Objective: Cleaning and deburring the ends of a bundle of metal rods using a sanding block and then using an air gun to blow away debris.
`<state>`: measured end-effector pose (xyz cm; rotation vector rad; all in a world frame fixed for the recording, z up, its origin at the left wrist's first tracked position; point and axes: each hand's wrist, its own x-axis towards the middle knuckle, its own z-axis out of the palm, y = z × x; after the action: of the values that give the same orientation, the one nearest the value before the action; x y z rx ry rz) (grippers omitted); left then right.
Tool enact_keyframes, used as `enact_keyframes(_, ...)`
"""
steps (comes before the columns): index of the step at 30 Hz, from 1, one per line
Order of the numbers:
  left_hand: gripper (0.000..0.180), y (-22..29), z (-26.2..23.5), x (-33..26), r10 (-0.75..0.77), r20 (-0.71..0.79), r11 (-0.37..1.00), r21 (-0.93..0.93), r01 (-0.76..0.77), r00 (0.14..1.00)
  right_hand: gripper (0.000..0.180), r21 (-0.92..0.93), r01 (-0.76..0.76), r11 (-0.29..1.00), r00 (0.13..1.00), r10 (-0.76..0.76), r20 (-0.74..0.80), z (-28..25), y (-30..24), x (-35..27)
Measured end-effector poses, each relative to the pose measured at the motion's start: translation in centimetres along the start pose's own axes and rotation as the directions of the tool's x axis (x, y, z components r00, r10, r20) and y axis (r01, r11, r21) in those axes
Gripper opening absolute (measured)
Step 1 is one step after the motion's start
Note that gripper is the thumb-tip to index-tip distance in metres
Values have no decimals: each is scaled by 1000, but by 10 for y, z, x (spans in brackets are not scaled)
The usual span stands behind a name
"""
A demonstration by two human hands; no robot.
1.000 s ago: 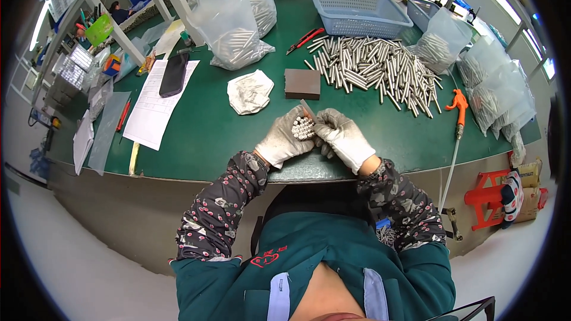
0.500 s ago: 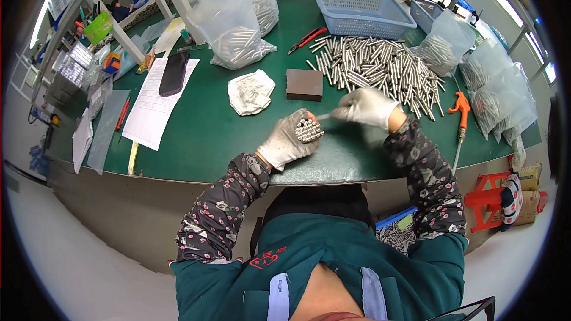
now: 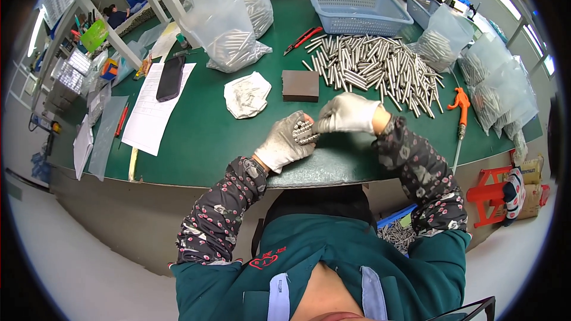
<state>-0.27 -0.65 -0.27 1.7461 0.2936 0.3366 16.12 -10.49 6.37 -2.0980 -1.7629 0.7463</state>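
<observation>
A bundle of short metal pins (image 3: 302,133) is wrapped in the gloved fingers of my left hand (image 3: 282,144), their round ends facing up. My right hand (image 3: 347,114), in a white glove, is closed with its fingertips against the right side of that bundle. Whatever it pinches is hidden behind the glove. Just behind both hands lies a dark brown block (image 3: 300,86). A large heap of loose metal pins (image 3: 375,68) spreads over the green table beyond my right hand. To the left of the block is a crumpled white cloth (image 3: 247,95).
Bags of pins (image 3: 235,47) stand at the back left, with more bags (image 3: 502,95) at the right. A blue basket (image 3: 360,24) sits behind the heap. Red-handled pliers (image 3: 303,40), an orange air gun (image 3: 460,104), a phone (image 3: 171,77) and paper sheets (image 3: 148,120) lie around the table.
My right hand has moved left and slightly down to the bundle; a thin pin-like piece that showed at its fingertips is now hidden. My left hand keeps its hold with little movement.
</observation>
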Motion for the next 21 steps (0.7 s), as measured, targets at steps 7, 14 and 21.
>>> enact_keyframes(7,32,8,1,-2,-40,22,999,-15,41,999,39,-32,10,999,1000,-10,-14,-11,-11,-5)
enact_keyframes(14,31,2,0,2,2,-5,998,70,-1,1000,38,-52,140,989,973,-147,-180,-11,4,-5)
enact_keyframes(21,38,1,-1,0,-100,15,994,35,99,995,38,-109,43,993,981,-62,-182,-19,10,1)
